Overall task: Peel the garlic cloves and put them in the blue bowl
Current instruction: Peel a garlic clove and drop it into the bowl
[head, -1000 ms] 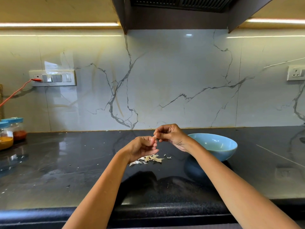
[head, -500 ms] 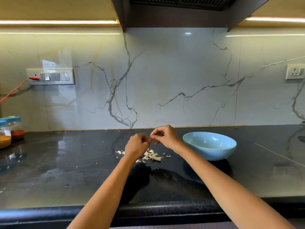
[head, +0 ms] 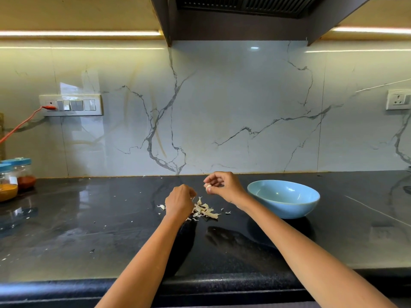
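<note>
Right hand (head: pixel 224 185): raised above the bench (head: pixel 89 230), fingers (head: pixel 213 177) curled inward, pinching a pale garlic clove (head: pixel 208 186) between thumb and fingertips. The clove shows at the lower left of those fingers, clear of the bench surface.

Left hand (head: pixel 179 202): held lower, just above the bench, back of the hand toward the camera. Its fingers are curled together; whether they hold a piece of skin cannot be told, since the fingertips are turned away from view. The two hands are apart, with a visible gap between them.

Garlic skins (head: pixel 205 211): a loose heap of pale husks lies on the bench directly beneath and just right of the left fingers. A further fragment (head: pixel 162 206) lies just left of that hand. Small flecks are scattered across the bench.

Blue bowl (head: pixel 283 198): stands upright on the bench to the right of the right fingers, near the right wrist but not touching it. No contents can be made out inside.

Periphery: two blue-lidded jars (head: pixel 16 176) with orange and red contents stand at the far left. A switch plate (head: pixel 71 105) with an orange cable (head: pixel 22 124) plugged in is on the marble wall, well away from both hands.
</note>
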